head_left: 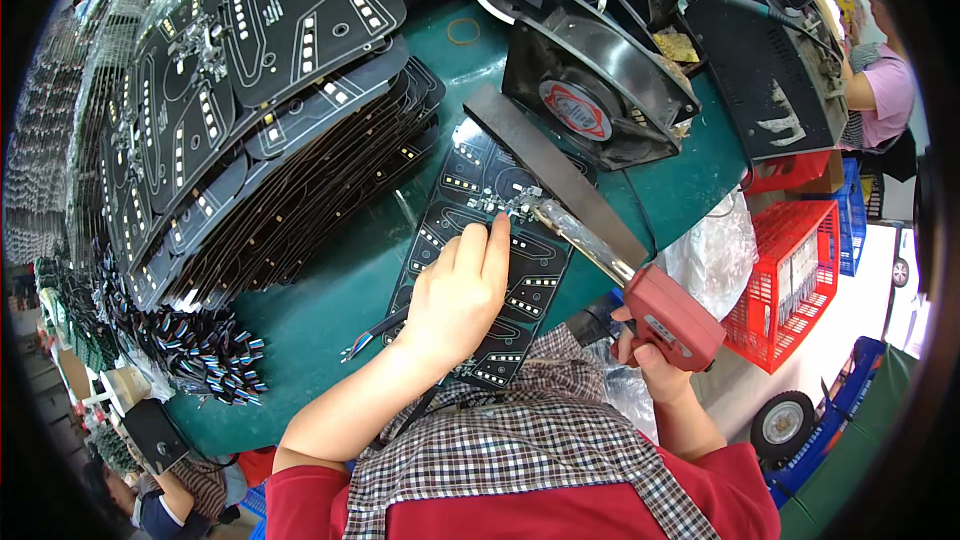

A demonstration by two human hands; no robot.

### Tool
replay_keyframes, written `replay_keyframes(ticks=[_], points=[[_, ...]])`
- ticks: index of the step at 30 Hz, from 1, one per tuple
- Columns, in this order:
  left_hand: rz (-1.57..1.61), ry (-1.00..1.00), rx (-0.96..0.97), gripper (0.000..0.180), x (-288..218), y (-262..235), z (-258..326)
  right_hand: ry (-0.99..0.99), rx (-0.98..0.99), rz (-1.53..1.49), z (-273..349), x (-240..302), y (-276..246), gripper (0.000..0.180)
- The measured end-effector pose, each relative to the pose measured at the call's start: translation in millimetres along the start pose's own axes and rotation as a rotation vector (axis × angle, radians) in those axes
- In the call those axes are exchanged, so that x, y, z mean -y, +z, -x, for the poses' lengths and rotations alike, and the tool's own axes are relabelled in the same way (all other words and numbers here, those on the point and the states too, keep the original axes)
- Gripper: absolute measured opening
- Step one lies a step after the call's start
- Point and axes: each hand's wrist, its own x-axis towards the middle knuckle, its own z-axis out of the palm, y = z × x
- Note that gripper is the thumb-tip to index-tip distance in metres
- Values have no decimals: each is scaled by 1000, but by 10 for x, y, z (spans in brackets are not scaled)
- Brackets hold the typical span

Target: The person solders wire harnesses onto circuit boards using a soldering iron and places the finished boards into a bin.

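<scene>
A black circuit board [520, 270] with rows of small white parts lies on the green table [330, 280] in front of me. My left hand [462, 290] rests flat on it, forefinger stretched toward a cluster of wires and parts near the board's top. My right hand [650, 355] grips the red handle of a soldering gun [672, 315]. Its metal tip [535, 204] touches the board just right of my fingertip. A thin multicoloured cable [375, 332] comes out from under my left hand.
Stacks of black circuit boards [250, 110] fill the table's left. Bundles of coloured wires [210, 350] lie at the front left. A black fan [590, 80] and a soldering station [770, 70] stand behind. A red basket [790, 280] sits right. Another person's arm [870, 90] shows far right.
</scene>
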Motion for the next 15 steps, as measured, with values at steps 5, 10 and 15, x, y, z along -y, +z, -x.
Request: replay_keyframes(ticks=[5,10,15], points=[[-63,-10,-8,45,4,26,17,52,49,-49,-83,65,16,70],[-57,-17,-5,45,-1,34,16,107,57,-7,-112,99,12,69],[-36,0,-21,44,-6,40,23,139,77,-12,-141,106,2,70]])
